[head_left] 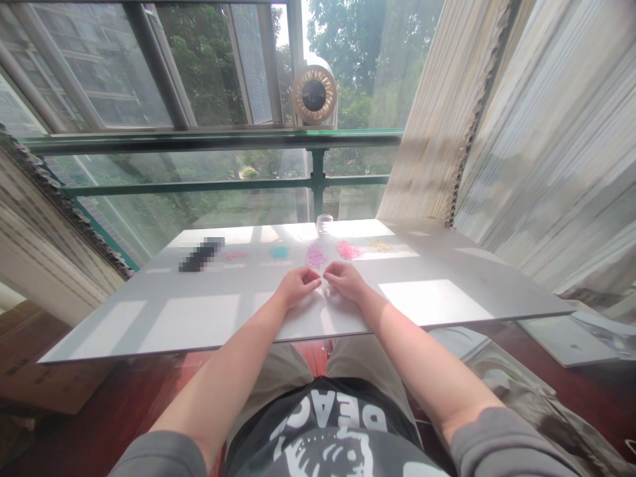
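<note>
Beyond curled hands (298,286) (346,279) lie loose purple pieces (315,254)

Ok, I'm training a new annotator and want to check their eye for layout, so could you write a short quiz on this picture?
1. Fill in: the ___ hand is nearer the loose, pale-yellow pile of small pieces.
2. Choose: seen from the wearer's seat, which pile lies immediately left of the light-purple pile of small pieces?
A) pale-yellow
B) teal
C) bright-pink
3. True or false: a clear, round container stands near the far edge of the flat, white tabletop.

Key:
1. Right hand.
2. B, the teal pile.
3. True.
</note>
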Tool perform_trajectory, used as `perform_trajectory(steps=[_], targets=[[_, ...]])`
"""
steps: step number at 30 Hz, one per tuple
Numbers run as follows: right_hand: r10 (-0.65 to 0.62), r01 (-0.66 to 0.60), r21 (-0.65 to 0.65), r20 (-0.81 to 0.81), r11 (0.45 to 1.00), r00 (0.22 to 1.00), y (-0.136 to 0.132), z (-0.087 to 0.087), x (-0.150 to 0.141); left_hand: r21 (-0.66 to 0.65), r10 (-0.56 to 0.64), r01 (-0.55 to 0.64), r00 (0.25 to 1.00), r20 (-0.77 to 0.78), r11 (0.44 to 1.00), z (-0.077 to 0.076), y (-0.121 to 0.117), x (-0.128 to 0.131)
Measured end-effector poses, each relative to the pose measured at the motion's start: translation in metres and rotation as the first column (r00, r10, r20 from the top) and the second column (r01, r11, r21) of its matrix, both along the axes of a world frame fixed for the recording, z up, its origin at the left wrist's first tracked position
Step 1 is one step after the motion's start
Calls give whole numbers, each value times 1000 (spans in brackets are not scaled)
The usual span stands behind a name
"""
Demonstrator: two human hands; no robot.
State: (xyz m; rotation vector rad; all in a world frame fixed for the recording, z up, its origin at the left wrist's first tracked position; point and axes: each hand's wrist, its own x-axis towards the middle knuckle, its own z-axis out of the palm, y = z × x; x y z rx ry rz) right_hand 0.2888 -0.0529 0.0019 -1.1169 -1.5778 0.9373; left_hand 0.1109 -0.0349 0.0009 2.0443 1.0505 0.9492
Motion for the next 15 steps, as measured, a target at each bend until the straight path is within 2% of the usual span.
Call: perform_trajectory(steps=[15], targets=[[3,-3,-36,12,999,1000,0,0,-1,23,25,-26,999,28,999,-7,6,-1]])
